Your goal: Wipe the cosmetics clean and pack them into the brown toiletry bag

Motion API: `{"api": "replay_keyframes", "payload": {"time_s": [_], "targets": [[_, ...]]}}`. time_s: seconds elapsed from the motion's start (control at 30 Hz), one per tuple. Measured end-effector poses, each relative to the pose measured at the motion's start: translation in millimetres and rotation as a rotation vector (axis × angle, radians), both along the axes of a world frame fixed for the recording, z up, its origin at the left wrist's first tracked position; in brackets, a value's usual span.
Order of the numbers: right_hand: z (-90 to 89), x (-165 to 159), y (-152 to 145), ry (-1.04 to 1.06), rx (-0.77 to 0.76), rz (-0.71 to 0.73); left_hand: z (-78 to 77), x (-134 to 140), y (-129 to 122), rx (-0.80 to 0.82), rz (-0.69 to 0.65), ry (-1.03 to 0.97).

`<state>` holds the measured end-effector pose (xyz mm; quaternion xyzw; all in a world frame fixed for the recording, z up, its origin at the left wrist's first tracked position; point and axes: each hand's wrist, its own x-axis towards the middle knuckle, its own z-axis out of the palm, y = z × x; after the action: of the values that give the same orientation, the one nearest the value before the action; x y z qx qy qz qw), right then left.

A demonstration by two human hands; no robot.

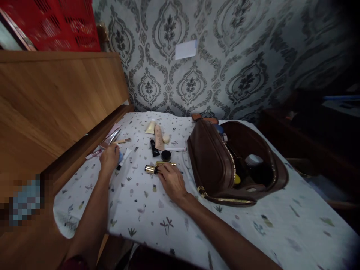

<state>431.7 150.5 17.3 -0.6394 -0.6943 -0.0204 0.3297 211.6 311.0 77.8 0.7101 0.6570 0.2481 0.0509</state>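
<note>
My right hand (172,183) is over the middle of the cloth, its fingers closed on a gold-and-black lipstick tube (151,170). A second slim gold tube (170,164) lies just beyond those fingers. My left hand (109,159) rests at the left with fingers curled in; what they hold is hidden. Beside it are makeup brushes (114,136), a brush with a wooden handle (123,141), a light blue piece (120,156) and a white tube with a black cap (123,159). Past my right hand lie a black round jar (165,155), a black tube (154,147) and a beige tube (159,137).
A brown leather bag (210,161) stands unzipped at the right, holding a white-lidded container (253,160). Farther back are a cream tube (150,127), a small cream-coloured pot (166,138) and a white pen-like stick (176,149). A wooden cabinet (62,90) borders the left, under a red basket (56,26).
</note>
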Motion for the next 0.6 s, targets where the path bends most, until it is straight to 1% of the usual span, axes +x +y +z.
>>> {"api": "replay_keyframes", "payload": {"time_s": [0.07, 0.17, 0.3, 0.4, 0.47, 0.53, 0.6], "targets": [[-0.9, 2, 1, 0.000, 0.015, -0.020, -2.0, -3, 1, -0.045, 0.009, 0.038], [-1.3, 4, 1, -0.003, 0.037, -0.044, -6.1, -3, 3, -0.132, -0.024, 0.055], [1.8, 5, 0, 0.004, 0.034, -0.042, -10.3, 1, 3, -0.209, -0.091, -0.010], [4.5, 3, -1, 0.036, 0.058, -0.015, -9.4, 5, 1, -0.223, -0.134, -0.141], [5.1, 2, -3, 0.076, 0.097, 0.025, -7.0, 10, -2, -0.246, -0.183, -0.269], [4.7, 1, -3, 0.140, 0.120, 0.084, -4.7, 20, -7, -0.299, -0.257, -0.426], [4.2, 1, -4, 0.248, 0.111, 0.147, -4.0, 35, -17, -0.374, -0.338, -0.591]]}}
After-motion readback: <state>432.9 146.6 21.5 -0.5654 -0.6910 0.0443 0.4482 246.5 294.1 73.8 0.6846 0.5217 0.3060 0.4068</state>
